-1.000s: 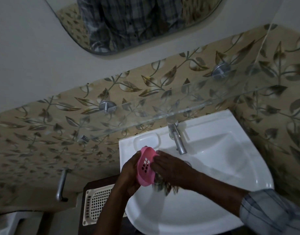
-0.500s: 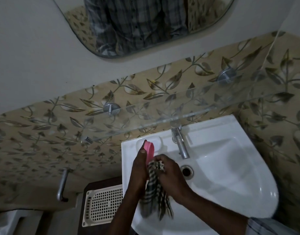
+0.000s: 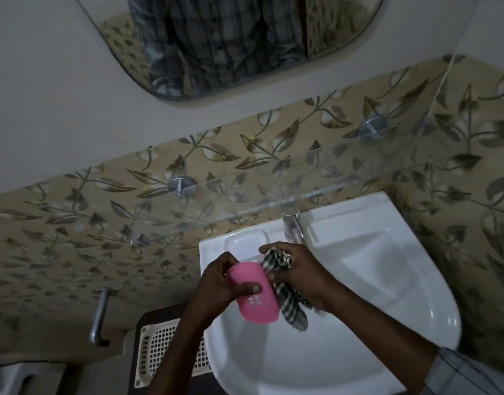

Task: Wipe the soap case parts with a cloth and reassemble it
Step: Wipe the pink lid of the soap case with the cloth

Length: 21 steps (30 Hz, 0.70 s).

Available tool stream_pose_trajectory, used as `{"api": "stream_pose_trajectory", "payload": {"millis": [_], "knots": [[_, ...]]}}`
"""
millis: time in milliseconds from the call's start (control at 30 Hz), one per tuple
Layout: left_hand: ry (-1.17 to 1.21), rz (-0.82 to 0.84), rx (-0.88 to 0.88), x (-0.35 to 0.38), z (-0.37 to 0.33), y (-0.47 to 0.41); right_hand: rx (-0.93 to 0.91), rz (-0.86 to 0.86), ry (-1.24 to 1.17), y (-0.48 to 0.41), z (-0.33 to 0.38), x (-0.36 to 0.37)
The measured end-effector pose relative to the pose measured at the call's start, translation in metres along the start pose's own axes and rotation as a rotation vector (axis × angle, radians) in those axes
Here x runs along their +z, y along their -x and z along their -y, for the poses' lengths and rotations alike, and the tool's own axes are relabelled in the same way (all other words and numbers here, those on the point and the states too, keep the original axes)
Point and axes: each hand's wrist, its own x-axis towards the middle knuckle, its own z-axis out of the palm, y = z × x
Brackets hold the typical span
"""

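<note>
Head camera looks down on a white basin [image 3: 373, 280], and both hands work above its near-left part. The left hand [image 3: 216, 283] grips a pink soap case part [image 3: 259, 307]: its thumb lies across the smooth domed face, next to a small cluster of pale slots, and its fingers curl round the far edge. The part hangs tilted over the basin's bowl. The right hand [image 3: 302, 275] is closed round a checked cloth [image 3: 292, 307], which is bunched in the curled fingers and pressed against the case's right edge; a loose tail of cloth hangs below the hand over the bowl. A plaid sleeve [image 3: 458, 374] covers the right forearm near the basin's near-right rim. A metal tap [image 3: 292, 226] stands at the basin's rear rim, and a moulded soap recess [image 3: 245, 240] lies in that rim to its left, just behind the hands. A glass shelf [image 3: 245, 208] on round metal mounts spans the leaf-patterned tiles [image 3: 74, 223] above the basin's rear rim, and a mirror [image 3: 245, 38] hangs higher still, showing a plaid shirt. Left of the basin a cream perforated tray [image 3: 159, 349] lies on a dark surface, and farther left a metal bar [image 3: 98, 320] juts from the wall.
</note>
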Motion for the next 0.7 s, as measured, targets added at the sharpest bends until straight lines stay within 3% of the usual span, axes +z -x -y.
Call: {"api": "stream_pose_trajectory", "payload": {"millis": [100,167,233,333,433,500,600,700], "knots": [[-0.001,0.054,-0.034,-0.002,-0.001,0.004,0.035,-0.090,0.086,-0.002,0.001,-0.001],[0.062,-0.025,0.010,-0.004,0.004,0.012,0.108,-0.204,0.116,-0.003,-0.003,-0.006],[0.094,-0.111,0.043,0.000,0.012,0.021,0.136,-0.297,0.297,-0.002,-0.004,-0.007],[0.079,-0.205,0.066,0.024,0.021,0.030,0.064,-0.358,0.446,0.007,0.000,0.014],[0.083,-0.296,0.121,0.045,0.022,0.035,-0.072,-0.339,0.483,0.021,0.001,0.051],[0.123,-0.330,0.136,0.049,0.023,0.039,-0.098,-0.198,0.527,0.028,-0.004,0.065],[0.134,-0.309,0.128,0.048,0.031,0.048,-0.073,0.018,0.240,0.038,-0.014,0.059],[0.116,-0.234,0.113,0.052,0.036,0.052,-0.269,-0.121,0.318,0.035,-0.030,0.039]]}}
